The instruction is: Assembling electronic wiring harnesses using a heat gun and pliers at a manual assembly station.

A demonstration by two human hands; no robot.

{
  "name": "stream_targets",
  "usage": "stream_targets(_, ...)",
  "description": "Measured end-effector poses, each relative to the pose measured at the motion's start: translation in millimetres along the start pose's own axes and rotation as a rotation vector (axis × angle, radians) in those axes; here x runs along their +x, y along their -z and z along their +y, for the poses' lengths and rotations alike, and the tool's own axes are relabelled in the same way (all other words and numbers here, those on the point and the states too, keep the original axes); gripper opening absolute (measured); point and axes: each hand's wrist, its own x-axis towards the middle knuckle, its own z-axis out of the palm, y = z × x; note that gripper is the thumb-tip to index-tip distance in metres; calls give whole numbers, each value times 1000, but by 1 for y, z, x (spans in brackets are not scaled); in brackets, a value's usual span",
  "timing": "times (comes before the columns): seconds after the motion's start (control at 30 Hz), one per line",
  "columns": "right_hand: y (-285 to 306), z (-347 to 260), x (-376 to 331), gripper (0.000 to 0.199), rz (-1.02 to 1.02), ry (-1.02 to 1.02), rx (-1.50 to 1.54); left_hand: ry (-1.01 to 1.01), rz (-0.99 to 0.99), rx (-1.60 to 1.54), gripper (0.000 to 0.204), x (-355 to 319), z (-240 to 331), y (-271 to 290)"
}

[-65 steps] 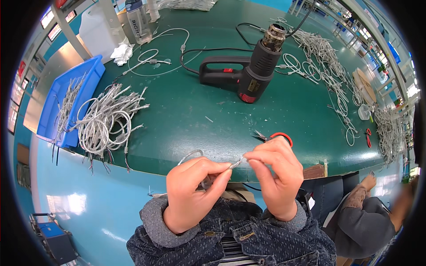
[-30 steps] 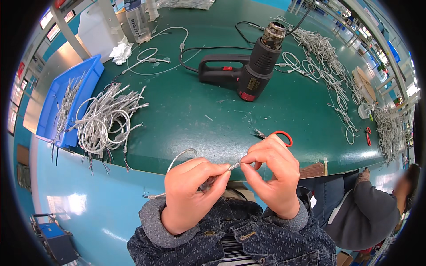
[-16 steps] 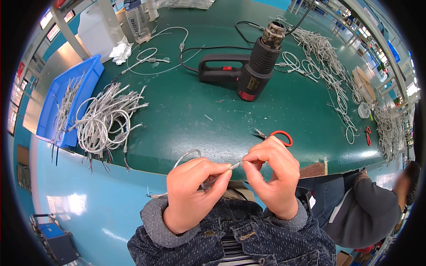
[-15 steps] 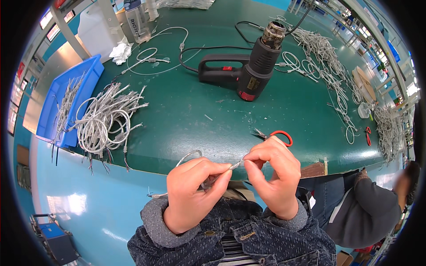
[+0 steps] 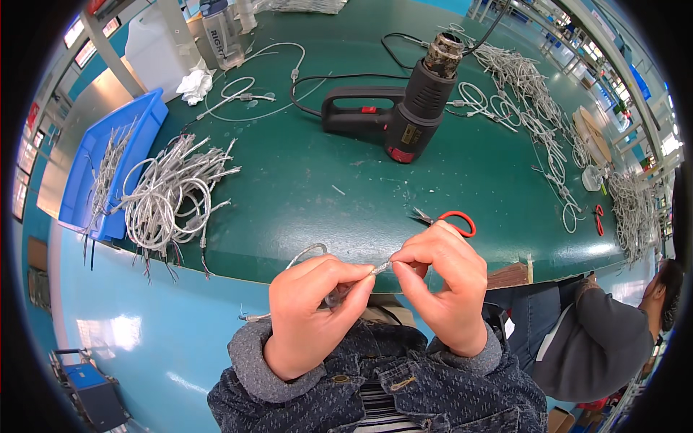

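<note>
Near the front edge of the green table, both my hands pinch one silver braided cable [image 5: 381, 268] at its end. My left hand [image 5: 312, 310] is closed on the cable, thumb against forefinger, with a loop of it rising behind the knuckles. Thumb and forefinger of my right hand [image 5: 446, 285] close on the tip of the braid. What exactly lies under those fingertips is too small to make out. Just behind my right hand lie red-handled scissors [image 5: 458, 221], blades pointing left.
A black heat gun [image 5: 417, 108] stands nozzle up on the green table [image 5: 303, 202]. Left are a bundle of braided cables [image 5: 173, 191] and a blue tray [image 5: 137, 144]. More cables [image 5: 527, 86] and a spool [image 5: 592, 136] lie right. A co-worker [image 5: 599, 346] sits at right.
My right fingertips have shifted slightly left along the braid, closer to my left hand. Otherwise the grip of both hands looks the same.
</note>
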Motion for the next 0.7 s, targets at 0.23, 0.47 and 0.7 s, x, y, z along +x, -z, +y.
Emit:
stream_targets(0.23, 0, 3, 1, 16, -17, 64, -38, -55, -6, 29, 17, 1, -2, 0)
stream_targets(0.47, -3, 1, 0, 18, -3, 60, -98, -123, -3, 122, 20, 1, 0, -2)
stream_targets(0.7, -5, -1, -1, 19, 16, 86, -152, -159, 4, 137, 21, -1, -2, -4)
